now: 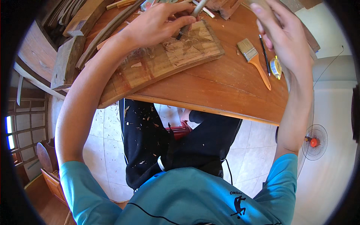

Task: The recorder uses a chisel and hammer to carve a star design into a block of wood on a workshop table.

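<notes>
My left hand (160, 21) is closed around a chisel (199, 7) with a pale handle, tilted with its dark blade down at a thick wooden board (140, 77). Wood shavings and chips lie around the blade on the board's carved area. Raised at the upper right, my right hand (288, 39) is closed, its fingers curled. What it grips is mostly hidden and cut off by the top edge, so I cannot make out its kind.
On the brown table (202, 88) lie a paintbrush (255, 62) with an orange handle, a dark pencil (265, 56) and a yellow-edged tape measure (276, 68). Wooden offcuts (69, 62) crowd the left. A fan (314, 142) stands at the right. Chips dot my trousers and the tiled floor.
</notes>
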`<move>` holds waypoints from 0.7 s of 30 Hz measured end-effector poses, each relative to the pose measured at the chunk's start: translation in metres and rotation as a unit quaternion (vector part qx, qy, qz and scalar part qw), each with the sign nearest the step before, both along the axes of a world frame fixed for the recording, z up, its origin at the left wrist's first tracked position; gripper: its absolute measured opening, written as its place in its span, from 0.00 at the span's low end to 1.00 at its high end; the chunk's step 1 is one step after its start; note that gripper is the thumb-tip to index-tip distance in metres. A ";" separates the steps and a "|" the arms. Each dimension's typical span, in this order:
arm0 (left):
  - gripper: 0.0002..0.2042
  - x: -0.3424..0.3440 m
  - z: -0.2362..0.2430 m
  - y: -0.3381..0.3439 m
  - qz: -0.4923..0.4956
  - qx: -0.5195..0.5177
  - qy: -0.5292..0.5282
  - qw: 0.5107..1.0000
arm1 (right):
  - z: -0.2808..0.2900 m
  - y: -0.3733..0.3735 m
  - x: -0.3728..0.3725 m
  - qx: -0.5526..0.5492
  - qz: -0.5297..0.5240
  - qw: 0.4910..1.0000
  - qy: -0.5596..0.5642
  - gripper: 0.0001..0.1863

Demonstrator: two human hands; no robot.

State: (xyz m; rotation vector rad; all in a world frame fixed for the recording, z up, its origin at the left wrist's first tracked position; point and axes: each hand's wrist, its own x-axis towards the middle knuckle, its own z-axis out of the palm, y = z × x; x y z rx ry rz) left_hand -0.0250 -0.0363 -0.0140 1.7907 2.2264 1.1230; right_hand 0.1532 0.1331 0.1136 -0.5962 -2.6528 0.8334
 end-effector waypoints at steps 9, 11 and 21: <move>0.18 -0.007 0.000 0.016 -0.009 -0.022 -0.015 1.000 | -0.024 0.044 0.013 -0.070 0.008 0.992 0.107 0.21; 0.19 -0.007 0.003 0.019 0.016 -0.100 -0.051 0.994 | -0.031 0.059 0.013 -0.087 0.008 0.993 0.077 0.21; 0.25 -0.031 -0.042 0.031 0.074 -0.037 0.058 0.995 | -0.069 0.083 0.004 -0.204 0.010 0.979 0.019 0.22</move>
